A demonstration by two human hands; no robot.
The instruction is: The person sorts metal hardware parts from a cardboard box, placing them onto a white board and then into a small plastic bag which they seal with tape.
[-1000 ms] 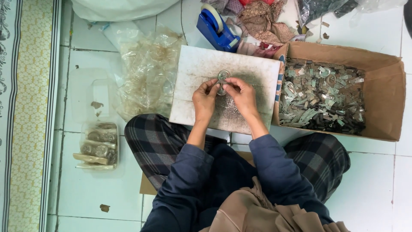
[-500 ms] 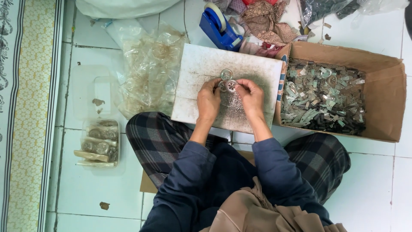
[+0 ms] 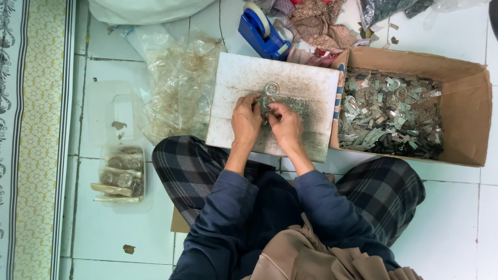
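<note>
I sit cross-legged on a white tiled floor with a smudged white board (image 3: 311,88) resting against my knees. My left hand (image 3: 246,122) and my right hand (image 3: 286,127) meet over the board, fingertips pinched together on a small metal part (image 3: 266,106). A small round metal ring (image 3: 271,88) lies on the board just beyond my fingers. A cardboard box (image 3: 467,116) full of small metal pieces (image 3: 389,111) stands to the right of the board.
A clear plastic tub (image 3: 120,174) with finished pieces sits at the left, its lid (image 3: 111,111) beyond it. Crumpled clear plastic bags (image 3: 179,83) lie left of the board. A blue tape dispenser (image 3: 262,32) and cloth scraps (image 3: 319,26) lie behind. A patterned mat (image 3: 31,140) runs along the left.
Both hands have stayed over the board, fingers working the small part. The view has shifted slightly; the ring lies uncovered beyond my fingertips.
</note>
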